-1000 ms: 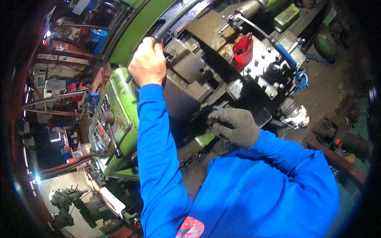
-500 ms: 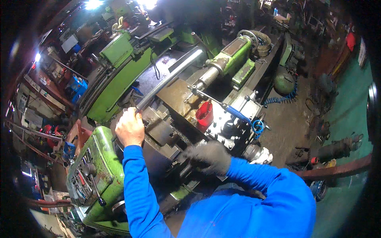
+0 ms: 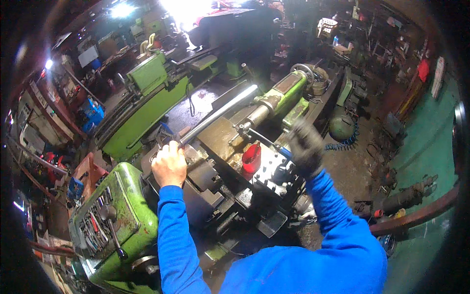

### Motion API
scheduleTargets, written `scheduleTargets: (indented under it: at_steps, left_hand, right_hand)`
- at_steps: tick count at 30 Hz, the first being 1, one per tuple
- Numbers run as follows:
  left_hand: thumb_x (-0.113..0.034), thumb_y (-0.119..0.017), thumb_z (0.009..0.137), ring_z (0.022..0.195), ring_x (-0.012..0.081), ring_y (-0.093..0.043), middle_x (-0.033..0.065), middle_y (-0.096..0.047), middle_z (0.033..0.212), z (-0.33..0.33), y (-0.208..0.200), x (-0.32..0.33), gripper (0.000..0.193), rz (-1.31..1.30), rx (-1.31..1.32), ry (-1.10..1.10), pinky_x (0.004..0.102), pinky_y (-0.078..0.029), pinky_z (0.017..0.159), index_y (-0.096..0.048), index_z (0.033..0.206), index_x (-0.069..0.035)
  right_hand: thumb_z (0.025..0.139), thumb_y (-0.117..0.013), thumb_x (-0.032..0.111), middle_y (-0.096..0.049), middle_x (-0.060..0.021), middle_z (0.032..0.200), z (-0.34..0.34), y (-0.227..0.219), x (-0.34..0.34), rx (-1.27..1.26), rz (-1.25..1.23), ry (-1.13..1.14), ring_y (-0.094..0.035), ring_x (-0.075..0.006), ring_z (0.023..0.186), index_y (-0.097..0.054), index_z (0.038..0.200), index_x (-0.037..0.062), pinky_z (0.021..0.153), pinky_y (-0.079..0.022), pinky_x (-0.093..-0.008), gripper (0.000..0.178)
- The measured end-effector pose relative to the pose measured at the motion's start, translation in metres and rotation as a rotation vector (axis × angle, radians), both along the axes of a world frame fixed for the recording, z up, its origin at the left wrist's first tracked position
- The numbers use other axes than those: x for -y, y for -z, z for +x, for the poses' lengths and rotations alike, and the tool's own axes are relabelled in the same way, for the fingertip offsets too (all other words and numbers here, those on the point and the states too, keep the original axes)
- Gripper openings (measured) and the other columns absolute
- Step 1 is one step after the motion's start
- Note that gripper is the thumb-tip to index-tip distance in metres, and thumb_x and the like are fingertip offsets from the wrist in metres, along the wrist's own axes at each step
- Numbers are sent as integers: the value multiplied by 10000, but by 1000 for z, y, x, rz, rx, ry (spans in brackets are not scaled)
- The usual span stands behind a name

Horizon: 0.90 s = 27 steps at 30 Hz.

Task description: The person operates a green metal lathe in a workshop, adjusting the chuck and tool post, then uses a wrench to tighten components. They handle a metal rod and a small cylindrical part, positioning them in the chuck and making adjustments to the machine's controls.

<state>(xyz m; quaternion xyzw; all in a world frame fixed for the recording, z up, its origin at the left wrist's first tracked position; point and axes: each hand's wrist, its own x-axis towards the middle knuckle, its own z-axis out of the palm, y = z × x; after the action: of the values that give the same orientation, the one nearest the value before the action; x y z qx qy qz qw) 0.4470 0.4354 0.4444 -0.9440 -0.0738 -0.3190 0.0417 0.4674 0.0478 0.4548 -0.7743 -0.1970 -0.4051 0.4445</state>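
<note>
Bare and curled, my left hand rests at the far side of the lathe chuck. Its fingers are bent over something that they hide. The end of a long shiny bar lies right by those fingertips; whether I grip it does not show. My right hand, in a dark grey glove, is raised over the right side of the lathe carriage and smeared by motion. A thin rod-like tool with a blue handle reaches up to the glove. A red cup stands on the carriage beside a tool post.
The green headstock carries loose small tools and a lever at the left. The green tailstock stands at the far end of the bed. A second green machine is behind. A round green tank with blue coiled hose sits right.
My right hand has moved up and right, from beside the chuck to the blue-handled tool. My left hand stays at the chuck's far side. The view has shifted slightly.
</note>
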Motion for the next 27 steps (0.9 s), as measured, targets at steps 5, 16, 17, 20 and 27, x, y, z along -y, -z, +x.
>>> scheduleTargets:
  at_steps: [5, 16, 17, 20, 27]
  left_hand:
    - [-341, -689, 981, 873, 332, -732, 98, -711, 927, 1, 4, -6, 217, 21, 20, 13, 500, -575, 743, -638, 1031, -136]
    - [-390, -660, 1011, 900, 313, -749, 84, -730, 968, 5, 5, -5, 245, 21, -6, 30, 507, -590, 756, -644, 1090, -158]
    - [-388, -656, 1016, 904, 320, -754, 92, -734, 976, 4, 5, -9, 249, 1, -8, 33, 510, -592, 753, -643, 1096, -152]
    - [-371, -645, 1023, 891, 335, -764, 104, -743, 974, 4, 5, -13, 237, -17, -14, 25, 514, -598, 740, -636, 1092, -145]
    - [-344, -626, 1034, 881, 328, -755, 85, -734, 955, 11, 13, -9, 193, 26, 15, 41, 508, -597, 718, -620, 1092, -160]
  right_hand:
    - [882, -759, 23, -786, -182, 1053, -83, 56, -52, -440, 93, -161, -781, -284, 1039, -785, 1139, 44, 920, -603, -352, 260]
    - [967, -626, 561, -787, -159, 979, -175, 179, -125, -1042, -329, -83, -755, -386, 925, -809, 1043, 189, 842, -584, -511, 422]
    - [968, -626, 561, -788, -158, 996, -187, 182, -128, -1087, -351, -96, -755, -385, 937, -807, 1048, 185, 848, -584, -509, 425]
    - [964, -640, 547, -792, -152, 1046, -215, 185, -114, -1123, -357, -54, -752, -381, 975, -801, 1082, 171, 879, -581, -501, 426]
    - [930, -676, 470, -785, -170, 1051, -251, 185, 36, -1038, -126, 310, -740, -399, 977, -826, 1018, 112, 890, -579, -495, 398]
